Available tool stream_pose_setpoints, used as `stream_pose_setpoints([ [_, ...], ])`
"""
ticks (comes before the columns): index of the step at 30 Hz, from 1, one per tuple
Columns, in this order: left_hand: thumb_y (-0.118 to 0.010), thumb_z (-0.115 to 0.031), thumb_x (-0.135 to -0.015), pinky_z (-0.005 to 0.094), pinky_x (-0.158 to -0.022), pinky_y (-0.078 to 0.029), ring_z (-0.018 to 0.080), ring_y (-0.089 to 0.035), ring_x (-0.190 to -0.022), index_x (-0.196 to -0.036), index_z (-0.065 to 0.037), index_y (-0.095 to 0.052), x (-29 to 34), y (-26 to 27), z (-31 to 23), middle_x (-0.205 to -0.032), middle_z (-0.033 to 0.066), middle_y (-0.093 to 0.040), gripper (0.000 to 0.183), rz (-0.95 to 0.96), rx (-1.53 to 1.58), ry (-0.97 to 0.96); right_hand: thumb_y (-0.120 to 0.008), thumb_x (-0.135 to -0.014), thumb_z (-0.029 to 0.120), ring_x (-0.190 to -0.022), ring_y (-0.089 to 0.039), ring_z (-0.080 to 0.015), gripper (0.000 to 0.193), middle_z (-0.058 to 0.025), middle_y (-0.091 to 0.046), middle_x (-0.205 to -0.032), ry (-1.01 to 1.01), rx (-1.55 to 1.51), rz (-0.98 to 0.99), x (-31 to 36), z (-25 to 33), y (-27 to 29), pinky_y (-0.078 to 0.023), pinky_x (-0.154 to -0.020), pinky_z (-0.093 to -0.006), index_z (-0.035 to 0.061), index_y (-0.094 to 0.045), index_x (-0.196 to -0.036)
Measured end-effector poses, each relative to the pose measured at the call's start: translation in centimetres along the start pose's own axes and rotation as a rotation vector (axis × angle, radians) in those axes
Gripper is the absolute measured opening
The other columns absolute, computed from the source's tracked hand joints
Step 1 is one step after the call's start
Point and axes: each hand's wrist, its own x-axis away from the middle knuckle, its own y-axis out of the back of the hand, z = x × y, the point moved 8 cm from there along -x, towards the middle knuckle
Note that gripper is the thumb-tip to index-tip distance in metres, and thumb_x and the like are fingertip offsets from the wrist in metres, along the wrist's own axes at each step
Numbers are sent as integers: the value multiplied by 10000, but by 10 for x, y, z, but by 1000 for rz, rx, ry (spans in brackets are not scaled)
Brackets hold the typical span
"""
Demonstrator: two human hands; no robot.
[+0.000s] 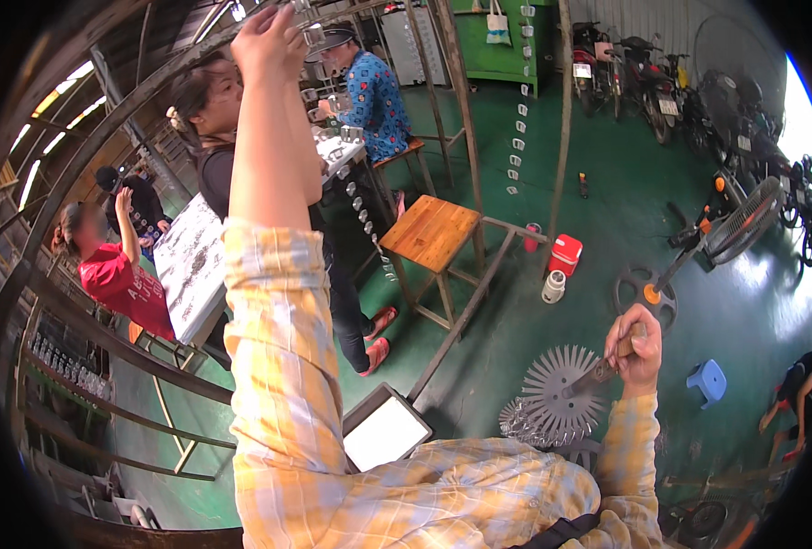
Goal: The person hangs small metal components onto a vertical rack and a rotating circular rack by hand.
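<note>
Workshop [644, 201], right hand [638, 349] gripping handle [594, 375] near slotted disc [552, 393], left hand [264, 48] high, grip unclear

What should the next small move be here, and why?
Probably the left hand should steady the small shiny piece beside it: that hand is raised right up there, while the right hand is occupied lower down, gripping a brown handle.

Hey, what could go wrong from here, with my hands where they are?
The slotted metal disc near your right hand, which grips a brown handle, might catch your right sleeve. Small shiny pieces beside your raised left hand could get knocked. The white container and red box on the floor might trip someone.
</note>
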Motion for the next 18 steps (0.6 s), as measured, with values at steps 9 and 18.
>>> stream_pose_setpoints([
  [9,-645,-152,-750,228,-484,-362,108,-510,-583,-927,-20,-587,-40,-58,61,-739,41,-580,228,273,446,317,-590,-645,293,-335,-387,-95,346,-171,-531,-563,-8,3,-24,4,-1,6,-313,-325,-181,4,-422,-732],
  [18,-658,-105,-730,226,-559,-368,91,-492,-593,-922,-54,-608,-32,-79,39,-696,4,-567,205,238,525,378,-562,-648,278,-341,-389,-90,322,-171,-537,-579,-8,12,-27,4,2,2,-318,-341,-176,-3,-428,-730],
])
